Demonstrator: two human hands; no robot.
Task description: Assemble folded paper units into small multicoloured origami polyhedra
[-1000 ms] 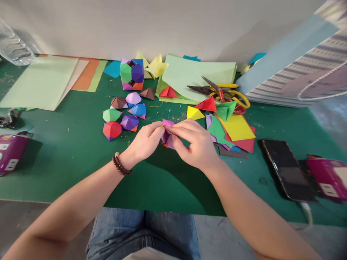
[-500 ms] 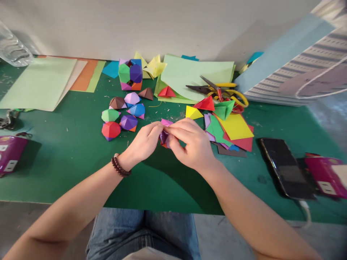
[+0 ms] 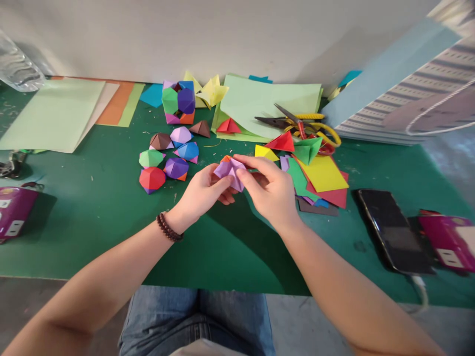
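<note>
Between both hands is a folded lilac paper piece (image 3: 233, 173) with an orange corner at its top. My left hand (image 3: 208, 192) grips its left and lower side, the thumb on its face and the fingertips curled beneath. My right hand (image 3: 270, 188) pinches the right side with thumb and index finger. To the left of the hands lie several folded paper domes, among them a red one (image 3: 152, 179), a purple one (image 3: 176, 168) and a green one (image 3: 151, 158). Behind these stands a multicoloured paper ball (image 3: 178, 102).
Right of the hands are coloured paper sheets (image 3: 326, 174), a yellow folded piece (image 3: 265, 153), scissors and pliers (image 3: 300, 123). A phone (image 3: 393, 230) and a magenta box (image 3: 447, 240) lie far right, a striped bag (image 3: 404, 89) behind them. Another magenta box (image 3: 15, 210) sits far left.
The held paper piece has been turned and now shows its lilac face with orange on top. My left thumb has moved onto it, and my right fingers are spread wider around it.
</note>
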